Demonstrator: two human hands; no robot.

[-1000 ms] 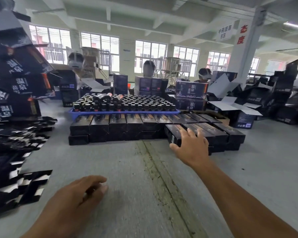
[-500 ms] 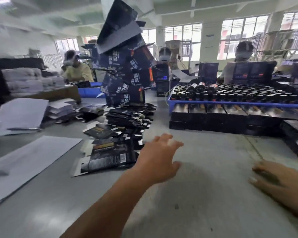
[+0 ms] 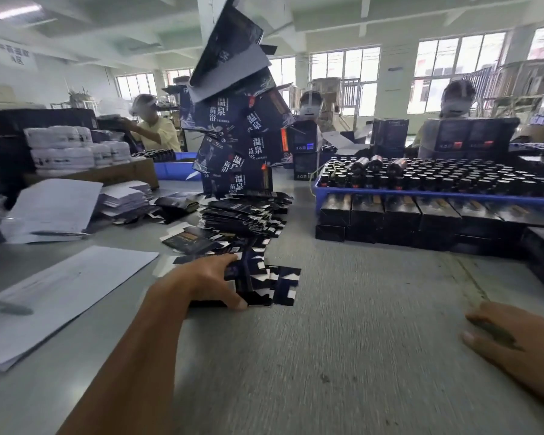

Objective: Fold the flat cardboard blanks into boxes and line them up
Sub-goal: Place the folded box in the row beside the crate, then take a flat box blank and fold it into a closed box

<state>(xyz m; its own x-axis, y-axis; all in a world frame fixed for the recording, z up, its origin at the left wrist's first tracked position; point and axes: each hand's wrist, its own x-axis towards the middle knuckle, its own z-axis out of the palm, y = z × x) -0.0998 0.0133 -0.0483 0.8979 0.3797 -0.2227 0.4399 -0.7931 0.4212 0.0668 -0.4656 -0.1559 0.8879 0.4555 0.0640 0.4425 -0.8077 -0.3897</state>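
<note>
A loose fan of flat dark cardboard blanks [image 3: 274,282] lies on the grey table [image 3: 358,324] ahead of me. My left hand [image 3: 212,277] reaches onto the nearest blank, fingers over its far side and thumb at its near edge, pinching it. Behind it a thicker stack of blanks [image 3: 242,215] sits below a leaning tower of printed cartons [image 3: 236,130]. Folded black boxes [image 3: 390,215] stand in a row at the right. My right hand [image 3: 512,337] rests flat on the table at the right edge, holding nothing.
A blue tray of dark bottles [image 3: 421,191] stands behind the row of boxes. White sheets [image 3: 57,290] and a pen [image 3: 7,307] lie to the left, more paper stacks [image 3: 54,208] beyond. Several people work across the table.
My view swung left from the box row to the blanks. My left hand moved forward and came down on the nearest blank. My right hand drew back to the table's right side.
</note>
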